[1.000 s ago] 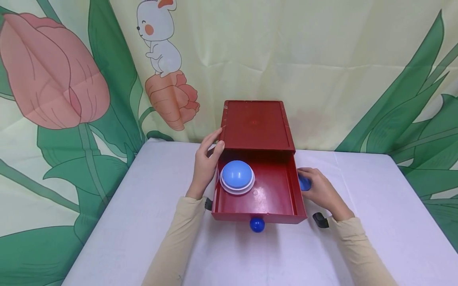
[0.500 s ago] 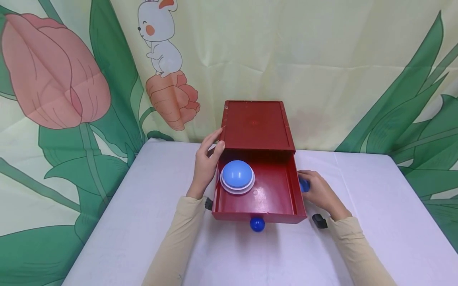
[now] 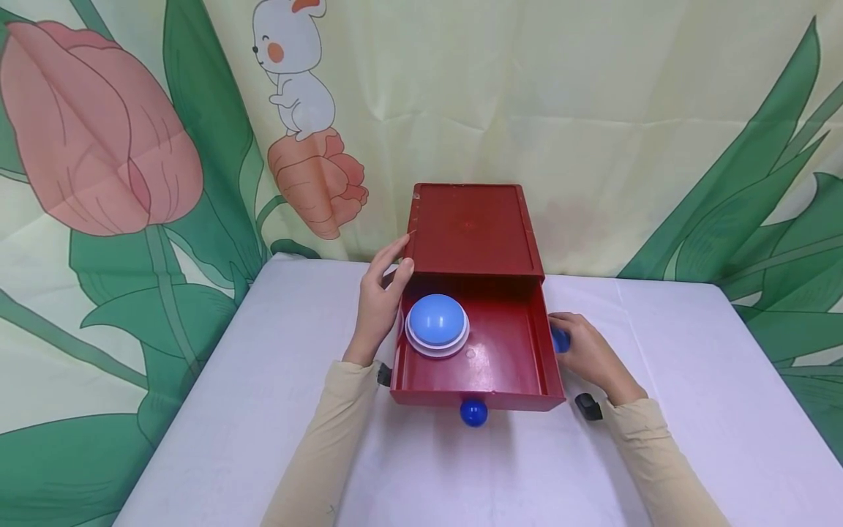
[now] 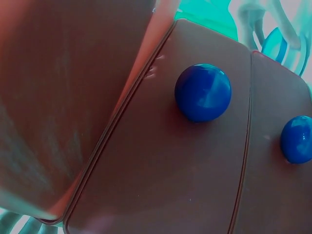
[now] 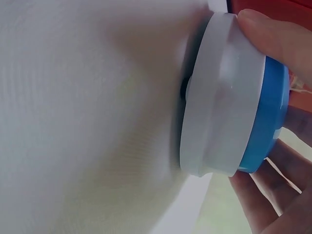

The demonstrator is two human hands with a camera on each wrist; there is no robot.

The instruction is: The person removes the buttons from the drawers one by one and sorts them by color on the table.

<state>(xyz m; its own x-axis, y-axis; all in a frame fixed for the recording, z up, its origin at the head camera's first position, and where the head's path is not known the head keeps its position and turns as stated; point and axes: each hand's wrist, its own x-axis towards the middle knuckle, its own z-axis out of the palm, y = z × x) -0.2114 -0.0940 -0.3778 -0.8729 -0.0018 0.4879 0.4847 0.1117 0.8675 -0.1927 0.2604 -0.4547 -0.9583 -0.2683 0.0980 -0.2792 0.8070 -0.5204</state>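
Note:
My right hand (image 3: 588, 348) grips a round push button (image 5: 222, 97) with a white base and blue dome, low beside the right wall of the pulled-out drawer (image 3: 500, 359). In the right wrist view the thumb lies on the white base and the fingers are round the far side. A similar blue-domed button (image 3: 436, 322) sits in the drawer, toward the left. My left hand (image 3: 378, 307) rests against the left side of the red drawer cabinet (image 3: 467, 234), fingers extended along its upper edge. In the left wrist view the left hand itself is out of sight.
A blue knob (image 3: 473, 413) sticks out from the drawer's front. Below, the left wrist view shows closed drawer fronts with blue knobs (image 4: 202, 92). The cabinet stands on a white-covered table (image 3: 290, 344) near a printed curtain (image 3: 579, 146). Dark wrist pieces (image 3: 588, 406) hang by the sleeves.

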